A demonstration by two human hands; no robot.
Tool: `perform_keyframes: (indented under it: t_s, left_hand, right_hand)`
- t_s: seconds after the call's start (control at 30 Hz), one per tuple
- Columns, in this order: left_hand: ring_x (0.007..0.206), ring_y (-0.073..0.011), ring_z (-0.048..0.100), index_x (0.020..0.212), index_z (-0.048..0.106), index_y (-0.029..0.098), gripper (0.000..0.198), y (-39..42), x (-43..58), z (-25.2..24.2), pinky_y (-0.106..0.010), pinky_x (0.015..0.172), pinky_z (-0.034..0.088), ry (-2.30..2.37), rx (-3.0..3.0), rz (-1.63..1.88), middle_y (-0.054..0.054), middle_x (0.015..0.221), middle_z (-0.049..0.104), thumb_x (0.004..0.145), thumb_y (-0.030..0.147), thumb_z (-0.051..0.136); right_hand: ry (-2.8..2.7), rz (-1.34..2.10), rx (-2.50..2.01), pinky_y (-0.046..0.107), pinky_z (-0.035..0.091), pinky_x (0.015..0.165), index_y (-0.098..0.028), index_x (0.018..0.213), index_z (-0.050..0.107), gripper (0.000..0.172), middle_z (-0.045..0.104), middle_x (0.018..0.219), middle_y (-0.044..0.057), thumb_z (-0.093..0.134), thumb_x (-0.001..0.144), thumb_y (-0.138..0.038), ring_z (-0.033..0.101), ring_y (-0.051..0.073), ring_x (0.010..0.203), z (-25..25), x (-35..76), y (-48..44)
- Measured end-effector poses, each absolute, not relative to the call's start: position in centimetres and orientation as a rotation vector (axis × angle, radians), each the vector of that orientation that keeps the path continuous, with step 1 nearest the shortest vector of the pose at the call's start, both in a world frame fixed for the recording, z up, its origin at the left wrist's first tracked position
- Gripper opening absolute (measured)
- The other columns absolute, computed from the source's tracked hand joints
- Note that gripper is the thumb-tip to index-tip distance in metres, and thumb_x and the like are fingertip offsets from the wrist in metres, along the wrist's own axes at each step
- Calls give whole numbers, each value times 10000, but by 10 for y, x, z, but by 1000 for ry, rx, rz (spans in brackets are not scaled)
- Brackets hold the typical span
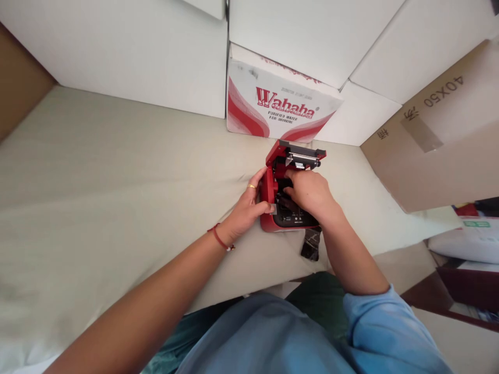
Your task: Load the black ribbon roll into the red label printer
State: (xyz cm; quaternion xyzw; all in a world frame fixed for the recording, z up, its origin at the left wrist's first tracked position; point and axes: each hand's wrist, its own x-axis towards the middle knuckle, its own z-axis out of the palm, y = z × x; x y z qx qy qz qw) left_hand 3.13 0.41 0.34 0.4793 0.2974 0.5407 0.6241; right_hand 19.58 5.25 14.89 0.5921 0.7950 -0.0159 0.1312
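Observation:
A red and black label printer [268,221], its lid [276,150] raised with a metal-edged roller bar under it, stands on the cloth-covered surface. My left hand [249,208] grips its left side, thumb on the near left edge and the other fingers along the outer wall. My right hand [310,192] reaches into the open compartment from the right. Its fingers are bent, and the fingertips are partly hidden among dark parts, so what they pinch cannot be made out. A dark, shiny strip [311,244] lies at the printer's front right, below my right wrist.
Right behind the printer stands a white and red water carton [284,104]. White boxes [156,52] line the back, and a brown cardboard box [429,135] stands at the right. Pale cloth [117,171] covers the surface; its front edge is close to my body.

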Motion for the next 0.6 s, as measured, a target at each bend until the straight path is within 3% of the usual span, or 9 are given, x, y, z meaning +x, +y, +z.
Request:
perform_keyframes:
  t_s: [0.2, 0.37, 0.6]
  left_hand:
    - [1761, -417, 389, 1805, 310, 331, 1131, 4, 32, 5, -647, 1465, 358, 671, 1079, 1240, -90, 1908, 401, 790, 342, 807]
    - [1809, -411, 328, 1801, 343, 344, 1080, 4, 30, -3, -622, 1487, 331, 676, 1129, 1281, -68, 1939, 373, 831, 377, 816]
    - [1795, -392, 381, 1776, 418, 387, 1056, 5, 28, -6, -617, 1479, 354, 656, 1131, 1312, -54, 1925, 417, 830, 417, 887]
  right_hand:
    - [2963, -542, 1715, 372, 650, 894, -235, 1217, 864, 218, 904, 1075, 71, 663, 1156, -294, 841, 243, 954, 148, 239, 14]
    - [3438, -471, 1161, 457, 690, 1088, -252, 1364, 839, 247, 898, 1340, 112, 675, 1181, -279, 839, 262, 1230, 135, 267, -33]
    - [3440, -423, 1187, 551, 626, 1288, -336, 1559, 758, 450, 849, 1517, 92, 657, 1149, -179, 790, 267, 1455, 106, 294, -50]
